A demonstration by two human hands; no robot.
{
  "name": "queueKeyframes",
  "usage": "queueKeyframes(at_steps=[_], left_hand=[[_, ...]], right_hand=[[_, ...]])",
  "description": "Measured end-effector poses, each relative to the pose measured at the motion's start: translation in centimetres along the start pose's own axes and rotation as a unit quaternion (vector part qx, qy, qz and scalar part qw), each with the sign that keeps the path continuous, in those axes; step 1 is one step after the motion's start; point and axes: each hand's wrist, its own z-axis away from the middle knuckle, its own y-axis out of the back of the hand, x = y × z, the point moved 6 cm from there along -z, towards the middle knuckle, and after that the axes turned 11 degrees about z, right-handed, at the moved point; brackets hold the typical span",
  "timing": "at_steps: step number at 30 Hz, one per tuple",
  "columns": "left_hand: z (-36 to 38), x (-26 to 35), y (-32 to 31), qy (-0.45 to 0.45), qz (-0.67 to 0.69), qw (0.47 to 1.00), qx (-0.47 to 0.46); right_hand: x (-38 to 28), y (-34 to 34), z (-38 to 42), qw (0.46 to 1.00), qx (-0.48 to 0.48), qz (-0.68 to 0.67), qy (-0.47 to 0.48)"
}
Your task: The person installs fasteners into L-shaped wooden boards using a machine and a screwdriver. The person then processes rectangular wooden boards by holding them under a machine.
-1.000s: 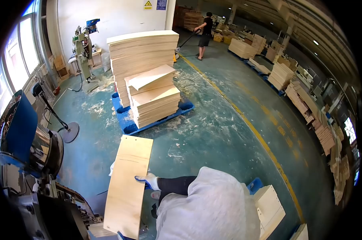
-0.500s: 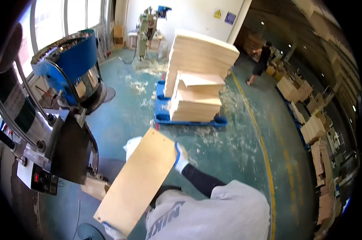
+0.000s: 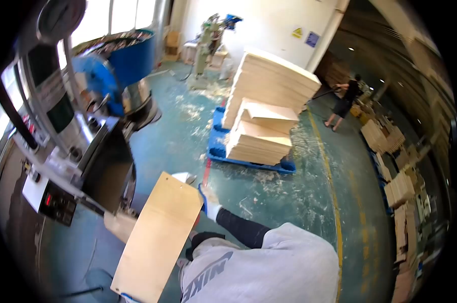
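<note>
A long plywood board (image 3: 157,237) with small holes near its ends slants across the lower middle. My right hand (image 3: 209,202), in a white and blue glove, is closed on its upper right edge. At the bottom of the view, only a bit of blue glove shows of my left hand (image 3: 129,298), at the board's lower end; most of that hand is out of frame. Left of the board stands a machine (image 3: 94,166) with a gauge and a control box (image 3: 58,204) with a red display. A pale wooden piece (image 3: 120,225) sits by the machine, partly behind the board.
Stacked boards (image 3: 269,96) rest on a blue pallet (image 3: 248,163) ahead. A blue bowl-shaped feeder (image 3: 132,58) stands at the upper left, and a green machine (image 3: 206,45) by the wall. A person (image 3: 345,101) is at the right, near more stacks (image 3: 400,189). Wood debris litters the floor.
The board and my right hand have shifted left and slightly down in view. My left hand has slipped mostly out of frame. The machine and pallet appear farther right as the view turns.
</note>
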Motion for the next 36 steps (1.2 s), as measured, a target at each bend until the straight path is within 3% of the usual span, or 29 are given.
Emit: queueKeyframes(at_steps=[3,4,5,7,9,12,15,21,33,36], left_hand=[[2.2,1.7,4.7,-0.018,0.082,0.996,-0.027],[3.3,1.9,6.0,-0.021,0.094,0.995,-0.038],[6.3,4.5,4.4,-0.139,-0.153,0.972,0.110],[7.1,2.8,11.5,-0.134,-0.093,0.967,0.195],[12.8,4.3,9.3,-0.106,-0.208,0.923,0.307],[17.5,2.8,11.5,-0.149,-0.132,0.931,0.307],[21.0,1.5,13.1,-0.134,-0.137,0.914,0.359],[21.6,-1.6,12.5,-0.154,-0.059,0.920,0.356],[16.9,1.5,11.8,-0.136,-0.134,0.917,0.350],[16.2,2.5,11.0,-0.171,-0.131,0.916,0.340]], right_hand=[[1.4,-0.7,0.5,0.995,-0.005,0.095,-0.021],[4.2,-0.3,-1.1,0.993,-0.066,0.088,-0.050],[3.3,-2.5,0.4,0.986,-0.122,0.073,-0.084],[4.3,-4.4,1.9,0.969,-0.146,0.085,-0.178],[5.3,-5.4,3.3,0.948,-0.131,0.157,-0.243],[8.4,-6.2,2.5,0.929,-0.203,0.171,-0.256],[8.7,-8.2,3.9,0.914,-0.250,0.191,-0.255],[9.8,-12.3,1.0,0.919,-0.296,0.190,-0.179],[10.7,-14.1,0.8,0.932,-0.195,0.263,-0.156],[11.2,-13.6,1.2,0.943,-0.177,0.241,-0.143]])
